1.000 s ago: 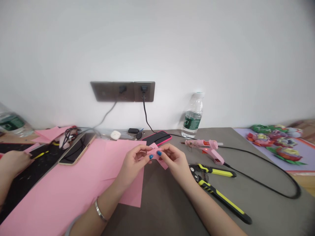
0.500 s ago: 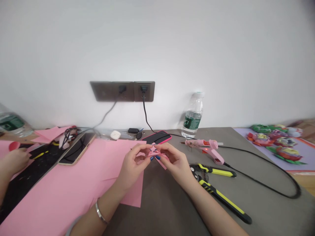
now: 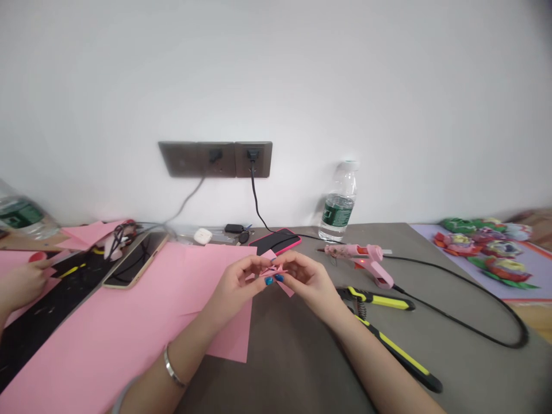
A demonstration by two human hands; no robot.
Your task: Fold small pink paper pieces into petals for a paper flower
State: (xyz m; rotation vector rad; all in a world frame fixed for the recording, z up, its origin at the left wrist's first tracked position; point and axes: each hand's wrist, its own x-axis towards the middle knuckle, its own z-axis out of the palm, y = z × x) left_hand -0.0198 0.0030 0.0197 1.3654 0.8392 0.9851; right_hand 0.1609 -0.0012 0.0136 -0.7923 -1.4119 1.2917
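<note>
Between my fingertips is a small folded pink paper piece (image 3: 276, 270), pinched from both sides above the grey tabletop. My left hand (image 3: 241, 282) grips its left side with thumb and forefinger, and my right hand (image 3: 307, 280) grips its right side the same way. A pink paper strip (image 3: 286, 288) slants down below the piece. Fingers cover part of the folds, so the exact shape is hard to make out. Large pink paper sheets (image 3: 142, 322) lie to the left, partly under my left forearm.
Right of my hands lie a pink glue gun (image 3: 356, 253) with a black cord and yellow-black pliers (image 3: 401, 353). A water bottle (image 3: 338, 204) and a pink-edged phone (image 3: 280, 241) are behind. Another phone (image 3: 135, 261) and another person's hand (image 3: 23, 284) are left. Paper flowers (image 3: 495, 247) sit far right.
My fingers have shifted slightly on the folded paper, and its folds show at a different angle. At left, the other person's hand has moved, with a finger now stretched out.
</note>
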